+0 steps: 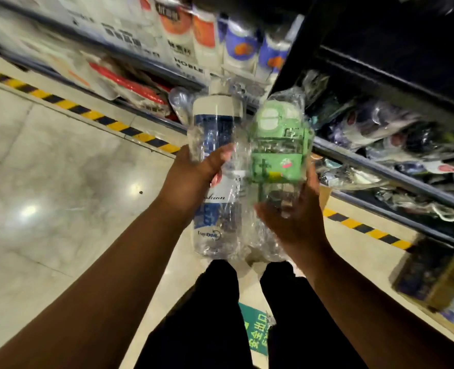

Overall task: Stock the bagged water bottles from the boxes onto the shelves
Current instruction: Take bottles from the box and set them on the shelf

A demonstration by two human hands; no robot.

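You stand in a shop aisle. The shelves [380, 170] at your right carry bagged bottles [367, 126] in rows; the rack [140, 65] ahead holds boxed, labelled goods [204, 33]. Yellow-and-black tape [87, 114] edges the polished tiled floor [60, 182]; a green floor sign [255, 331] lies by your feet.

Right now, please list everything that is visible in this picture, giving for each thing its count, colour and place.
clear blue-printed plastic bottle with white lid, bagged: one, blue and white, centre, held
green plastic bottle, bagged: one, green, centre right, held
bagged bottles: many, mixed colours, on dark metal shelves, right
packaged goods: several, white, orange, blue, top shelf
striped floor tape: two stretches, yellow-black, beside shelves
floor sign: one, green, between legs
cardboard box: one, brown, blurred, lower right
legs: two, black trousers, bottom
left hand: grips blue-printed bottle
right hand: holds green bottle
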